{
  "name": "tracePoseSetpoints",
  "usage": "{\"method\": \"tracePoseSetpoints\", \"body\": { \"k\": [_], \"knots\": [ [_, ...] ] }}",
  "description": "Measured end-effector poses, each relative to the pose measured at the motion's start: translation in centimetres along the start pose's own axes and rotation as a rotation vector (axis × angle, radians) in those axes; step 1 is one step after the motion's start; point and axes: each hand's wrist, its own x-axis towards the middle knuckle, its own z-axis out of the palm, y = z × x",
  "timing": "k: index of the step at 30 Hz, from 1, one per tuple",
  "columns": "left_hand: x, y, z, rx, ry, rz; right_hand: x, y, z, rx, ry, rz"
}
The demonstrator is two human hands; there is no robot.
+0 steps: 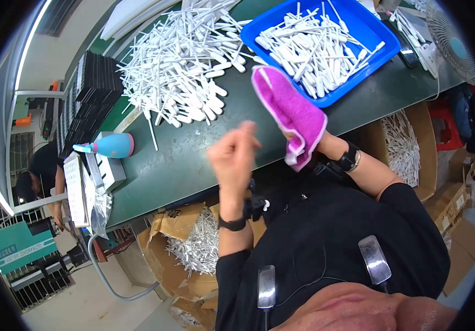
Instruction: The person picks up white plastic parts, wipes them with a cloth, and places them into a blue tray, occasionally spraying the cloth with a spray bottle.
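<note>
Left hand (233,157) blurred, seemingly closed, empty; right hand (298,124) in magenta cloth mitt (290,107), near blue tray (359,22).

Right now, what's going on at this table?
A person at a dark green table has the right hand covered by a magenta cloth, reaching toward a blue tray filled with white plastic sticks. The left hand is raised and blurred, fingers curled; whether it holds anything is unclear. A large loose pile of the same white sticks lies on the table to the left, beside a blue and pink spray bottle. Cardboard boxes under the table hold more sticks.
</note>
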Motion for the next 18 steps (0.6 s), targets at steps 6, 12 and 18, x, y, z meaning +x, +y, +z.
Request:
{"method": "tracePoseSetpoints", "body": {
  "k": [6,12,18],
  "knots": [
    [4.0,0.1,0.7,-0.153,0.030,-0.014,0.4,-0.4,1.7,0.411,-0.153,0.007],
    [6.9,2.2,2.1,-0.522,0.210,0.078,-1.0,1.9,0.4,0.410,-0.165,-0.044],
    [12.4,2.9,3.4,0.129,0.255,0.793,-0.7,2.6,1.5,0.064,-0.087,-0.151]
  ]
}}
